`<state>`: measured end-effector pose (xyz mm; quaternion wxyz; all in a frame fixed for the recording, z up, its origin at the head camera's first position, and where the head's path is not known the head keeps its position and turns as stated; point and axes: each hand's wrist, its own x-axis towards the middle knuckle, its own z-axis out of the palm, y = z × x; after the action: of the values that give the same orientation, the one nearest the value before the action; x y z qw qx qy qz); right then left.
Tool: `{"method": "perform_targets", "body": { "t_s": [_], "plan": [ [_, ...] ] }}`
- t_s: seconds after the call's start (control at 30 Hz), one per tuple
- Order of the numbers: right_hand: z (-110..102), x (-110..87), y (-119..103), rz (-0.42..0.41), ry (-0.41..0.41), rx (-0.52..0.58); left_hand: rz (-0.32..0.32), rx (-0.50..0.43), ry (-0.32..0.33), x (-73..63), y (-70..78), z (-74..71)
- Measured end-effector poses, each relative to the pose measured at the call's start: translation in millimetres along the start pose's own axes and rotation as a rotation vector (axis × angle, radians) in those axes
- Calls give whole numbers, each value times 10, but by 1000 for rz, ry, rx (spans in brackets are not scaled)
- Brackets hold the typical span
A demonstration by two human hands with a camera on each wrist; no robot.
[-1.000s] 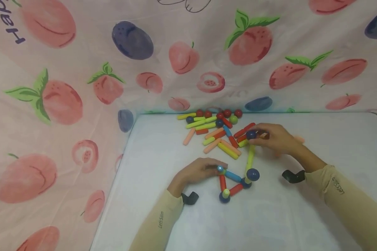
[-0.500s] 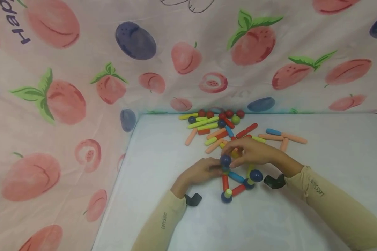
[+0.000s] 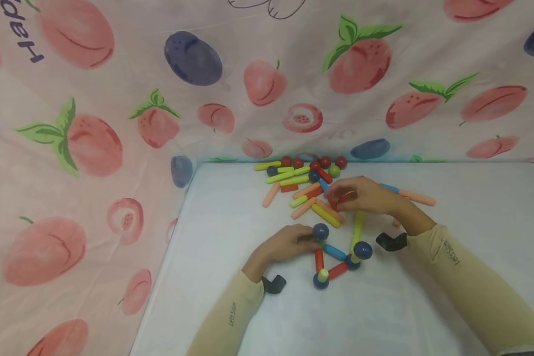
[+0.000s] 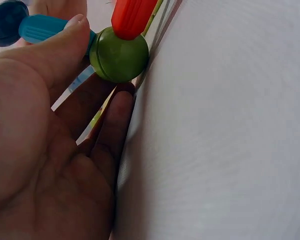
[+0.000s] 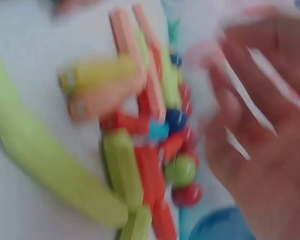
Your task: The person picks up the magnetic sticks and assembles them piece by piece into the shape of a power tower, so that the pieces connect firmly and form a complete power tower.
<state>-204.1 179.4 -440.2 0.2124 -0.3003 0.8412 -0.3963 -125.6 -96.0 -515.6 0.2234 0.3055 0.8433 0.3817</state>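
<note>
On the table stands a part-built frame of magnetic sticks and balls: a red stick (image 3: pixel 319 260), a second red stick (image 3: pixel 337 270) and a blue stick (image 3: pixel 335 252) make a triangle. My left hand (image 3: pixel 285 244) holds its far left corner, thumb across an upright blue stick (image 4: pixel 40 27) and fingers behind the green ball (image 4: pixel 120 55). A dark blue ball (image 3: pixel 321 232) caps that upright. Another dark blue ball (image 3: pixel 362 250) tops the right corner's post. My right hand (image 3: pixel 369 198) hovers over the loose sticks, fingers bent and apart, nothing visible between them.
Loose sticks lie behind the frame, among them a yellow stick (image 3: pixel 326 215) and a peach stick (image 3: pixel 271 194). Several red balls and a green ball (image 3: pixel 334 171) sit at the back edge. A long lime stick (image 3: pixel 358 227) lies beside the frame, and a fruit-print cloth (image 3: pixel 231 44) hangs behind.
My right hand brought a dark blue ball left to the upright held by my left hand, let it go on top, then moved back over the loose sticks. The left hand stayed put.
</note>
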Motion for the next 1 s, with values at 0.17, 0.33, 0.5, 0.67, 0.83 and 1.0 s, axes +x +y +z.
{"method": "perform_targets", "body": {
  "t_s": [0.17, 0.33, 0.5, 0.67, 0.83, 1.0],
  "plan": [
    [-139, 296, 302, 100, 240, -263, 21, -8, 17, -16, -52, -4],
    [-138, 504, 462, 112, 188, -482, 14, -30, 8, -5, -81, 14],
    [-125, 585, 509, 115, 160, -552, 15, -39, 4, -10, -62, -4],
    [-188, 410, 365, 136, 178, -456, 27, -27, -5, 15, -23, 0],
    [-229, 60, -117, 61, 188, -254, 35, -34, 0, 20, -7, 0],
    [-82, -348, -663, -197, -18, -120, 34, -42, 8, 30, -31, 5]
  ]
}}
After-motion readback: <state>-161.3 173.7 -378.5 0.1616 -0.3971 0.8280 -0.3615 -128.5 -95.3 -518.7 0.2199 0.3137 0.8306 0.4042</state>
